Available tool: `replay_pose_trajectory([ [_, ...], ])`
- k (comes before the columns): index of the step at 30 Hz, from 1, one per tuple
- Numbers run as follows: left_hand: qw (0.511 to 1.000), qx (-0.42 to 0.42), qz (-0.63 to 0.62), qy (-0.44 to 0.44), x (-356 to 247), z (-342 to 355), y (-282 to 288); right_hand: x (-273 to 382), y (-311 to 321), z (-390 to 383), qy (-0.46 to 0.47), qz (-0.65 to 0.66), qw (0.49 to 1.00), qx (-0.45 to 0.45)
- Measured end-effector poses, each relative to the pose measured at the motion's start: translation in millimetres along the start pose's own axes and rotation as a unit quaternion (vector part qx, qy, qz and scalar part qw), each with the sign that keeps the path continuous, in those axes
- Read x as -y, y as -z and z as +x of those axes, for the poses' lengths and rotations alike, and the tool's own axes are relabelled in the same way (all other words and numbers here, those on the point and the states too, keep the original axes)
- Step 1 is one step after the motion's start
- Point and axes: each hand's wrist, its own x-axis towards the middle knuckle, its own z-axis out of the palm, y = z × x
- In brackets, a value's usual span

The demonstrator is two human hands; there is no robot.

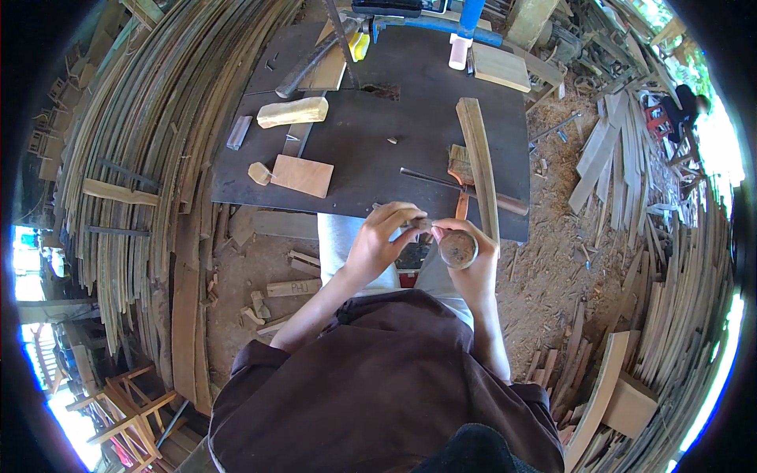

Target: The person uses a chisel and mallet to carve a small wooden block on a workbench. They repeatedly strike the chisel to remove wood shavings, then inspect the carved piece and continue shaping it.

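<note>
Both my hands meet just over the near edge of the dark table (355, 158). My right hand (482, 264) is closed around a brown wooden piece with a round end (459, 249), which faces up toward me. Close beside it, the bent fingers of my left hand (385, 236) pinch together at a small dark part; whether that belongs to the same piece I cannot tell. Beyond my right hand lie a brush (460, 167) with an orange-brown handle, a long wooden strip (479, 158) and a thin metal rod (430, 178) passing under the brush.
On the table's left lie a pale wood block (292, 113), a thin rectangular board (303, 175) and a small wooden piece (259, 173). Farther back are a hammer-like tool (311, 67) and a blue clamp (471, 16). Stacked planks (158, 118) line the left; wood shavings cover the ground.
</note>
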Motion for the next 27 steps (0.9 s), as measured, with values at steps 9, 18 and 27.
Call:
replay_pose_trajectory([
  [9,0.987,-0.06,-0.119,0.093,75.6,-0.2,-40.7,3.0,14.7,11.0,-0.047,0.15,0.987,-0.044],
  [18,0.978,-0.078,-0.148,0.125,105.5,-5.7,-59.6,5.9,22.2,34.9,-0.031,0.244,0.967,-0.064],
  [27,0.98,-0.04,-0.144,0.132,106.2,0.7,-56.5,3.5,7.9,67.2,-0.015,0.307,0.949,-0.074],
])
